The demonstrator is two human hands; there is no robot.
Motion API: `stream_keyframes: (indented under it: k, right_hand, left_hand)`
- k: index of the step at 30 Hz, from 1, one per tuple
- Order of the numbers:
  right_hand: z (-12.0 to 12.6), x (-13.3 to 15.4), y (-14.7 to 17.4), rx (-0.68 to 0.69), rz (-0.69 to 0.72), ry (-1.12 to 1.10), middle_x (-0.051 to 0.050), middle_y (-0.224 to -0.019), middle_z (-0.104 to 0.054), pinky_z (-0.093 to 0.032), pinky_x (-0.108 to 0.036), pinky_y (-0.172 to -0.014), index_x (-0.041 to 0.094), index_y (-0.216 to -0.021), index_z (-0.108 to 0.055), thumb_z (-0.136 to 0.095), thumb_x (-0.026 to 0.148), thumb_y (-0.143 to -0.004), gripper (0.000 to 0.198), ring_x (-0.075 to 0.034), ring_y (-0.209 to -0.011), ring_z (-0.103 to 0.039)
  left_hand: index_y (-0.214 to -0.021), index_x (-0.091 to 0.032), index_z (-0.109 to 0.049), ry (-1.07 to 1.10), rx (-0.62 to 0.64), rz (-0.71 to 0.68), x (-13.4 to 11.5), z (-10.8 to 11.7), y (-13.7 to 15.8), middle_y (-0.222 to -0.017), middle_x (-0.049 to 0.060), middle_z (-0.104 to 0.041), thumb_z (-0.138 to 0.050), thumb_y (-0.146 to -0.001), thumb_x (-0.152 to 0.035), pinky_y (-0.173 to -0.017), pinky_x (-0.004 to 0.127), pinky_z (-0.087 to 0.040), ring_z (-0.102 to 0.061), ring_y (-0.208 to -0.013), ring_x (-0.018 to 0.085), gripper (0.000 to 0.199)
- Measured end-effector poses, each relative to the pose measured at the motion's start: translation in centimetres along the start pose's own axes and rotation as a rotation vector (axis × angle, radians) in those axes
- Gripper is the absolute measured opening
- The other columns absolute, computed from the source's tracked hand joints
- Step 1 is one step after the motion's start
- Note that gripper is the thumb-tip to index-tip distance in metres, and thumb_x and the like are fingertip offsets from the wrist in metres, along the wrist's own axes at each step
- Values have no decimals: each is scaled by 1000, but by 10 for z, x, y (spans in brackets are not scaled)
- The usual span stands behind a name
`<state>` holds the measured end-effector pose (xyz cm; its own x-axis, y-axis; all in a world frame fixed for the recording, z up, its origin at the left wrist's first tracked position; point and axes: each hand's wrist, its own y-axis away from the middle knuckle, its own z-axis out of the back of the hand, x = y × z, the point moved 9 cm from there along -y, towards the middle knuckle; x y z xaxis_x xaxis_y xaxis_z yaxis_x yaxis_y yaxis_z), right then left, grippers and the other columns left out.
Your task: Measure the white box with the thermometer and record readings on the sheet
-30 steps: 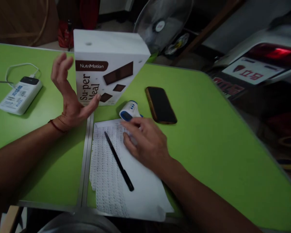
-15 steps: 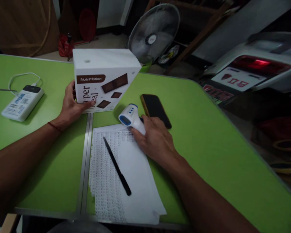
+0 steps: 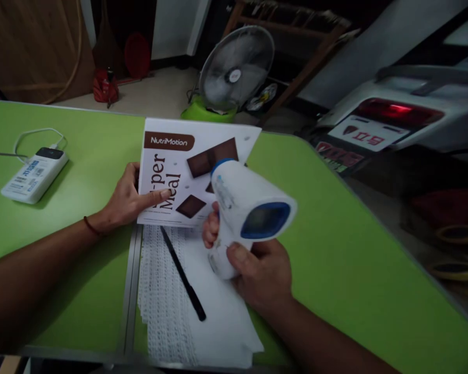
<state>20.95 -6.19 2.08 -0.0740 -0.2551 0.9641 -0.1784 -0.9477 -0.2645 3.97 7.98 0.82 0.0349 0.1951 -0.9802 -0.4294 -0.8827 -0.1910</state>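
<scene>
We are grasping the thermometer gun [image 3: 237, 195] by its handle in the right grip [image 3: 263, 270], barrel running up-left above it — blue-rimmed nose toward the box [image 3: 169, 161], screen toward us. The box is standing ahead and left of that grip; the left grip [image 3: 127, 201], nearer to it, is clasping its left edge, thumb across the front. We cannot tell whether nose and box are touching — they are overlapping from here.

Green table [image 3: 335, 239] (metal-edged) under power bank [image 3: 35, 177], papers [image 3: 224, 322].
</scene>
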Motion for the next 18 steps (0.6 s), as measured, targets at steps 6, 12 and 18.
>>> stream_keyframes:
  k: [6,12,18]
  right_hand:
    - [-10,-13,-7,26,-134,-104,-3,-74,-66,-52,-35,-58,24,-84,-68,-74,62,-80,39,-18,-64,-57]
    - [-9,-12,-8,-8,-137,-122,-3,-76,-66,-52,-33,-60,24,-84,-70,-77,62,-77,40,-17,-66,-58]
    - [-8,-13,-6,-37,-166,-133,-2,-76,-67,-53,-33,-64,24,-81,-72,-79,64,-75,41,-16,-68,-58]
  left_hand:
    - [-121,-22,-51,-53,52,-103,4,1,-4,-116,10,-68,-89,-68,-49,-81,43,-62,-69,-103,27,71]
    - [-123,-22,-50,-67,84,-162,5,-1,-8,-119,10,-67,-89,-69,-51,-85,43,-61,-68,-107,28,73]
    - [-125,-22,-49,-73,104,-155,5,-2,-8,-120,11,-67,-90,-68,-50,-85,45,-61,-69,-107,29,75]
